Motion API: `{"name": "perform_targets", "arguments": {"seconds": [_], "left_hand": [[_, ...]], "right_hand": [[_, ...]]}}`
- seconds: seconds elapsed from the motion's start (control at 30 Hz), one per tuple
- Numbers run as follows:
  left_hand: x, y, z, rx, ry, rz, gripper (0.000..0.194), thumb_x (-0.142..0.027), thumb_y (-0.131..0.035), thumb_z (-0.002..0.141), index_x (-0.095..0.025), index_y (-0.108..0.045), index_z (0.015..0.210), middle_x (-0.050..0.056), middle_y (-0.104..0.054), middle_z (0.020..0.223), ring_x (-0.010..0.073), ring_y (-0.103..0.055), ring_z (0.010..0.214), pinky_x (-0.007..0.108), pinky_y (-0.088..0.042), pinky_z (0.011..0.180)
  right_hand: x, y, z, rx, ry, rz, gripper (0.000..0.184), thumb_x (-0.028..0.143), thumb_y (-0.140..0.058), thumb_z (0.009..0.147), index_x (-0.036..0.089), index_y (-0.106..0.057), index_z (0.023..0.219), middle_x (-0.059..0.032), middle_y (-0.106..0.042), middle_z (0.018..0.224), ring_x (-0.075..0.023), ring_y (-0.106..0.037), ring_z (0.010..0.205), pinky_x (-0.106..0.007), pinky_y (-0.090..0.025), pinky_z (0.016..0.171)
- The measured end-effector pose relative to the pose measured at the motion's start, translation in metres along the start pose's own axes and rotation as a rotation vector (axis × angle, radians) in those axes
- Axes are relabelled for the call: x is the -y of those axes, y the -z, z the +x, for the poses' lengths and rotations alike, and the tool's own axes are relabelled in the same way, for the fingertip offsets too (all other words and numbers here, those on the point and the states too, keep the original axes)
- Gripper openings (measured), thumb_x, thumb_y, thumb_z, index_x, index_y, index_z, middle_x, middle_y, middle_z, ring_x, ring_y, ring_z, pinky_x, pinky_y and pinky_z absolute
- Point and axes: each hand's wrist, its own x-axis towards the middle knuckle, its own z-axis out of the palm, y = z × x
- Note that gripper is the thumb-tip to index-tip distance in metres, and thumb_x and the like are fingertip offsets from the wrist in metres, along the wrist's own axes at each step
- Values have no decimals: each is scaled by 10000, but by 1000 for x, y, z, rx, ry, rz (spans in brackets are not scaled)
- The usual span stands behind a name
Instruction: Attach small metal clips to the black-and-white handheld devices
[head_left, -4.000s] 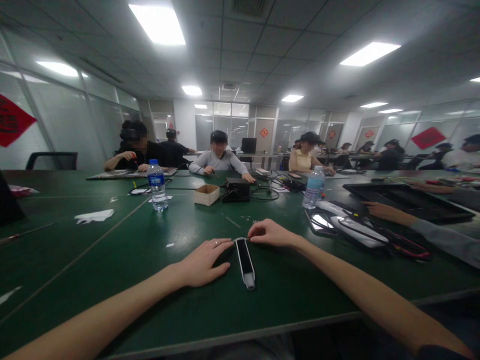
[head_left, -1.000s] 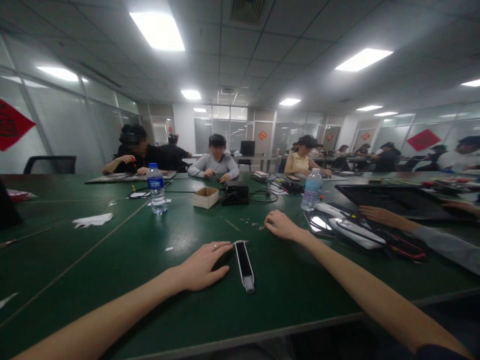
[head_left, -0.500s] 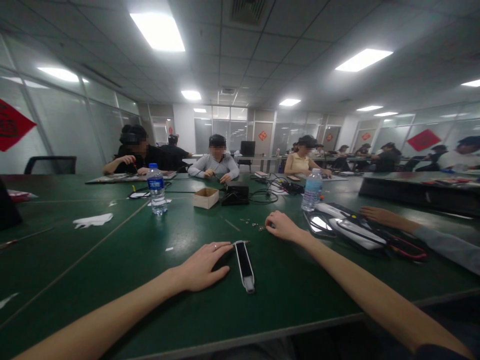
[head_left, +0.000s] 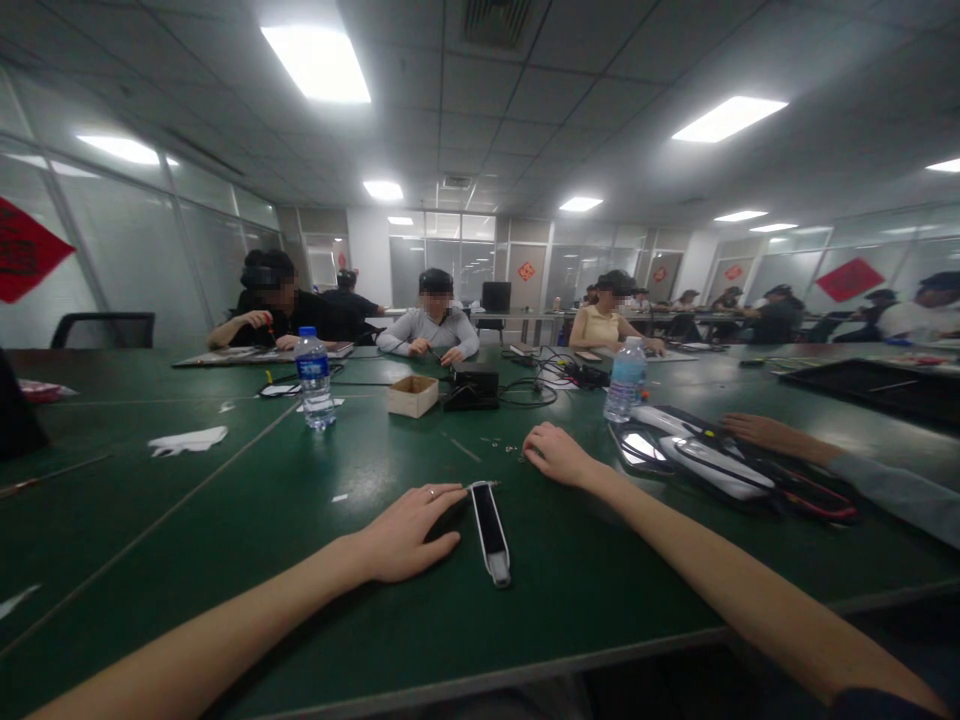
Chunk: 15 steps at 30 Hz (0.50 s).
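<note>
A narrow black device with a white rim (head_left: 490,528) lies on the green table (head_left: 247,500) in front of me. My left hand (head_left: 409,530) rests flat beside its left edge, fingers stretched out and touching it. My right hand (head_left: 556,454) is farther out on the table, fingers curled down over several tiny metal parts (head_left: 504,444). What its fingertips hold is too small to make out.
A neighbour's hand (head_left: 757,430) lies on white and black devices (head_left: 697,455) at my right. Two water bottles (head_left: 313,378) (head_left: 624,378), a small cardboard box (head_left: 413,395), a black unit with cables (head_left: 472,385) and paper scraps (head_left: 187,438) sit farther out. Several people work across the table.
My right hand left the top end of the black device and reached out to the tiny parts, then shifted slightly left. My left hand stayed put.
</note>
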Motion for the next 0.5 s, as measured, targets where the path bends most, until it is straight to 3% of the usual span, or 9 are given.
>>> {"name": "perform_targets", "arguments": {"seconds": [0.1, 0.2, 0.33, 0.5], "left_hand": [[1, 0, -1, -5, -3, 3, 542, -388, -496, 938, -224, -382, 1441, 110, -437, 1480, 274, -441, 1329, 450, -371, 1102], [2, -1, -1, -6, 2, -7, 544, -397, -495, 940, -224, -383, 1443, 107, -436, 1481, 276, -439, 1330, 451, -368, 1105], [3, -3, 1, -15, -3, -14, 556, -406, -496, 940, -220, -376, 1450, 108, -433, 1484, 277, -434, 1334, 450, -360, 1110], [2, -3, 2, -15, -1, -24, 554, -398, -508, 934, -233, -382, 1447, 106, -437, 1483, 286, -436, 1331, 463, -362, 1103]], "right_hand": [[7, 4, 0, -53, -13, 28, 171, 144, -505, 913, 123, -672, 883, -115, -658, 917, -218, -565, 893, -331, -438, 828], [18, 9, 0, -64, -5, 190, 145, 144, -508, 905, 122, -651, 889, -102, -652, 906, -195, -575, 854, -310, -453, 797], [38, 15, 0, 20, -13, 413, 111, 141, -534, 867, 138, -645, 861, -53, -652, 827, -151, -577, 729, -261, -451, 683], [56, 23, -2, 117, 51, 482, 117, 151, -536, 854, 144, -653, 846, -36, -651, 804, -140, -572, 699, -244, -441, 650]]}}
